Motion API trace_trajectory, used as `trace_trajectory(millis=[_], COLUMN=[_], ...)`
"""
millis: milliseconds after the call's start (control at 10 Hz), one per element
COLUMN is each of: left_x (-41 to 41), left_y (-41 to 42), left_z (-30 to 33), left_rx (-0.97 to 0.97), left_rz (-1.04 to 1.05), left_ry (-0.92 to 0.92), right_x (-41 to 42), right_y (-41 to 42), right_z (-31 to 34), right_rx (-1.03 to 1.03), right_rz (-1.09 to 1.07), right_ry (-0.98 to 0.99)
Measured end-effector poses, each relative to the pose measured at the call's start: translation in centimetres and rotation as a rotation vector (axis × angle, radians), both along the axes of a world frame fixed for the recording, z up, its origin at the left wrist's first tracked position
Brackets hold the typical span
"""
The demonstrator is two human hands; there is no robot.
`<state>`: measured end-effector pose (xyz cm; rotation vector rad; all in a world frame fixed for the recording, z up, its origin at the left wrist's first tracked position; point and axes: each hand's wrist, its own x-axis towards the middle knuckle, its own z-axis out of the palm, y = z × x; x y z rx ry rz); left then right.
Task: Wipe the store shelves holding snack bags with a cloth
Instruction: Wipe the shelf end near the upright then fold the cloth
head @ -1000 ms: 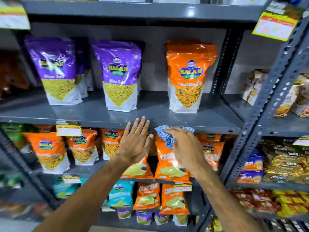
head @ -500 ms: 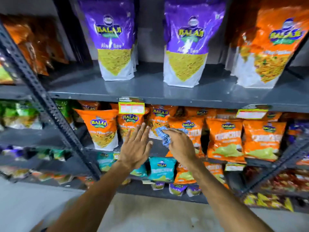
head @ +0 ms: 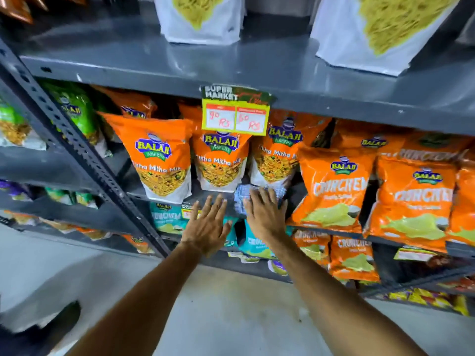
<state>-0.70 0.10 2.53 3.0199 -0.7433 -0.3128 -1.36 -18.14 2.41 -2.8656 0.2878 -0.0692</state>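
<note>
A blue-and-white cloth (head: 241,199) lies flat on the front lip of the middle grey shelf (head: 216,199), under my right hand (head: 266,217), whose fingers are spread and press down on it. My left hand (head: 207,227) hovers just left of it, fingers apart and holding nothing, near the shelf's front edge. Orange Balaji mix bags (head: 162,158) stand on this shelf right behind the hands. Orange Crunchem bags (head: 334,188) stand to the right.
The upper grey shelf (head: 257,65) holds white-bottomed bags and carries a yellow price tag (head: 235,116) on its edge. A perforated upright post (head: 77,145) slants at left. Teal bags (head: 167,217) fill the shelf below. The pale floor (head: 218,312) lies beneath, with a dark shoe (head: 51,325).
The view dropped from the upper shelf to the middle one. Both hands came down with it; the right hand went from pinching the bunched cloth to pressing it flat on the shelf.
</note>
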Motion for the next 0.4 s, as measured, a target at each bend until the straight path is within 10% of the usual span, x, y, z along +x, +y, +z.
trace_trajectory(millis=[400], left_x=[1.5], left_y=[-0.7], left_z=[-2.2], left_rx=[-0.004], left_rz=[0.006], left_ry=[-0.004], right_x=[-0.2], right_y=[0.7], right_z=[-2.2], right_rx=[-0.108], right_rz=[0.048], right_ry=[0.039])
